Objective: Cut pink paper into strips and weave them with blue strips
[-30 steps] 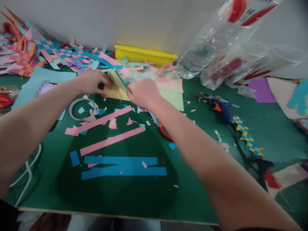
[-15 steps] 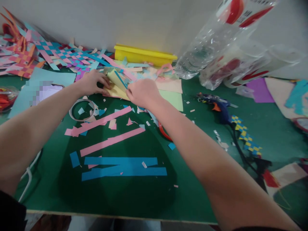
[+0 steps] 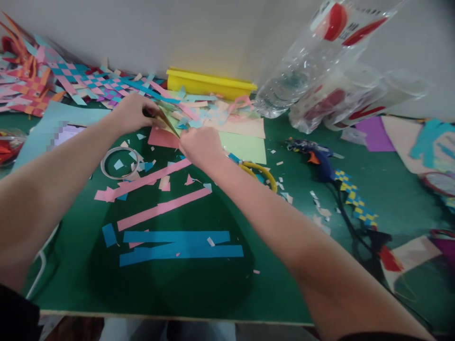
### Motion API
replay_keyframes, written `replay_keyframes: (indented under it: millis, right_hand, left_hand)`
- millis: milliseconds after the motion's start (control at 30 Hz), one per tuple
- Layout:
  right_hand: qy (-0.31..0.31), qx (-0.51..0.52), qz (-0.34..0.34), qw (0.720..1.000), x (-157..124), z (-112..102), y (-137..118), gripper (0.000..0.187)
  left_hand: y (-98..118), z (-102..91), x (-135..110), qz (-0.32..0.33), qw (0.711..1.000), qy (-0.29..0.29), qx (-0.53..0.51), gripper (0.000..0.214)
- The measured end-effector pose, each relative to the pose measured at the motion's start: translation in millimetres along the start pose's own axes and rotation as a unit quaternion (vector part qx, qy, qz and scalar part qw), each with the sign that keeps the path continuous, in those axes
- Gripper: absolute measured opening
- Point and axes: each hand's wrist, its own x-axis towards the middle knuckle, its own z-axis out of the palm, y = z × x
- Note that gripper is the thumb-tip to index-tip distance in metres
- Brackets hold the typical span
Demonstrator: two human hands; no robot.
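My left hand pinches the left end of a thin yellow paper sheet, which is tilted up nearly edge-on. The fingers of my right hand are closed on the sheet's right end. Just beneath it, a pink paper sheet lies on the green table. Beyond my hands is a heap of loose paper scraps. Nearer to me lie two pink paper strips and two blue paper strips. A roll of tape rests below my left wrist.
A yellow tray stands against the wall. Bagged plastic cups lean at the back right. A yellow curved handle pokes out beside my right forearm. Farther right is a blue glue gun with a cord. Woven paper pieces crowd the back left.
The yellow sheet has been lifted and turned up on edge, baring the pink sheet under it. My right hand has shifted slightly left and down. A yellow handle now shows beside my forearm.
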Motion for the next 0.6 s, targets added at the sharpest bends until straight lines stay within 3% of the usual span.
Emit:
replay_keyframes:
  millis: [133, 200, 367, 467, 600]
  right_hand:
    - [-0.011, 0.012, 0.027, 1.0, 5.5, -1.2, 2.6, 0.036]
    - [-0.004, 0.026, 0.035, 0.999, 8.7, -1.8, 8.5, 0.029]
    - [-0.01, 0.062, 0.038, 0.997, 13.3, -4.8, 15.7, 0.027]
    - [-0.019, 0.06, 0.049, 0.997, 11.3, -10.2, 13.5, 0.03]
    - [-0.018, 0.044, 0.039, 0.998, 0.3, -14.3, 10.5, 0.032]
  left_hand:
    - [28.8, -7.4, -24.7, -0.046, 0.987, 0.15, -0.013, 0.049]
    - [38.1, -3.2, -36.4, -0.058, 0.986, 0.154, 0.02, 0.044]
    - [41.0, 22.9, -37.5, -0.033, 0.995, -0.003, 0.095, 0.034]
    - [37.5, 32.9, -24.8, 0.056, 0.991, -0.067, 0.103, 0.046]
    - [34.0, 32.8, -14.5, 0.075, 0.983, -0.111, 0.123, 0.049]
